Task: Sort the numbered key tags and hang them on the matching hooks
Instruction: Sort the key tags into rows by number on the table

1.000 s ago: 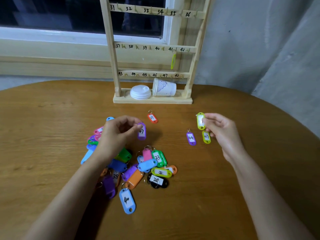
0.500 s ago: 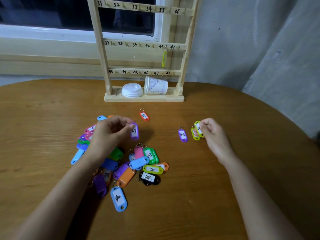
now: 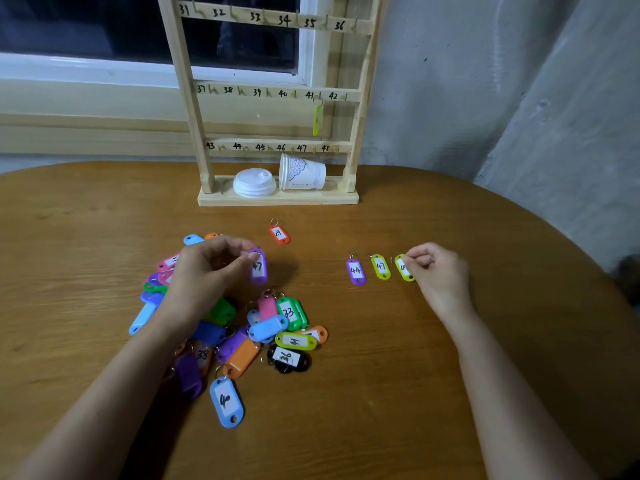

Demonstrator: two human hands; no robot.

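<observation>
**Both hands on tags, row of three at R**

We see the L hand w/ thumb and forefinger pinched on the top end of a purple tag marked 47. The tag hangs down from the fingertips, just beyond the pile of tags.

The R hand has its fingers curled, tips pinching the near edge of a yellow-green tag that lies on the table. Its number is partly hidden, so we can't read it. Just L of it lie a yellow tag 47 and a purple tag 44, all three side by side, apart.

An orange tag 29 lies alone nearer the wooden rack. One yellow tag hangs at hook 41. On the rack's base sit a tipped paper cup and white lids.
</observation>
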